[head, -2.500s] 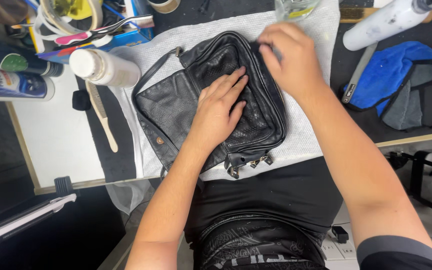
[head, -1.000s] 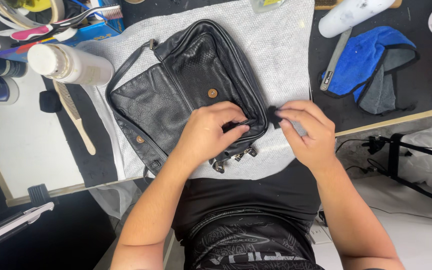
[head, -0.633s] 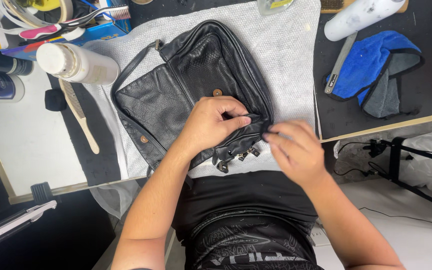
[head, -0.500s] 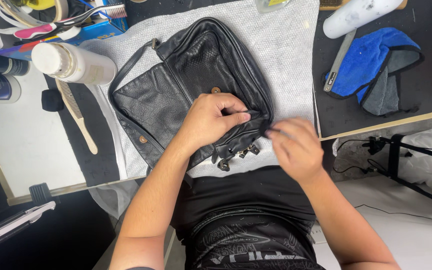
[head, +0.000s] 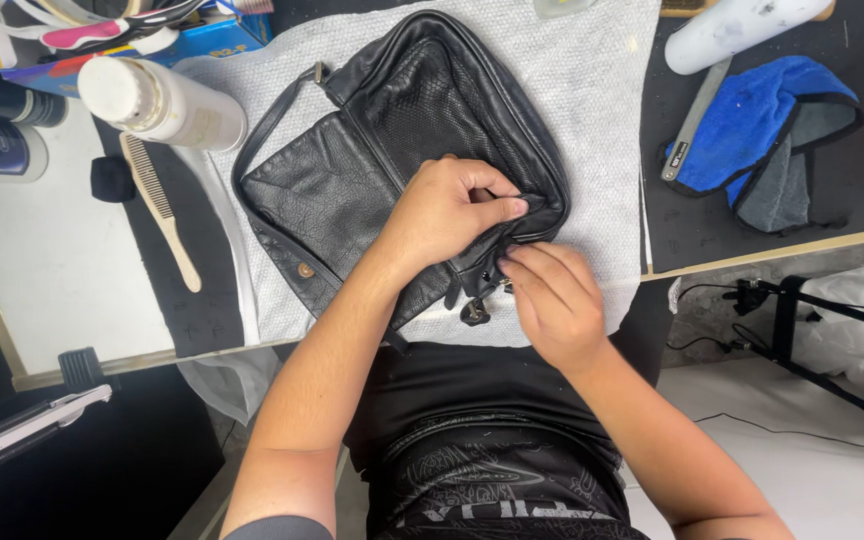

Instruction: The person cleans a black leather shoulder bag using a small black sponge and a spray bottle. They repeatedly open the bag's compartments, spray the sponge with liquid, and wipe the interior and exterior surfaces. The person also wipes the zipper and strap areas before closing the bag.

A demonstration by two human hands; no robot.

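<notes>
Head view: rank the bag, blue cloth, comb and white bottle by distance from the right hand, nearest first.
1. Bag: touched by the right hand at its near edge.
2. Blue cloth: up and to the right, on the dark mat.
3. Comb: far left of the bag.
4. White bottle: upper left, just beyond the comb.

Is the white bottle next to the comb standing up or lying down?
Lying down: the white bottle rests on its side beside the comb, cap end toward the camera's left.
</notes>
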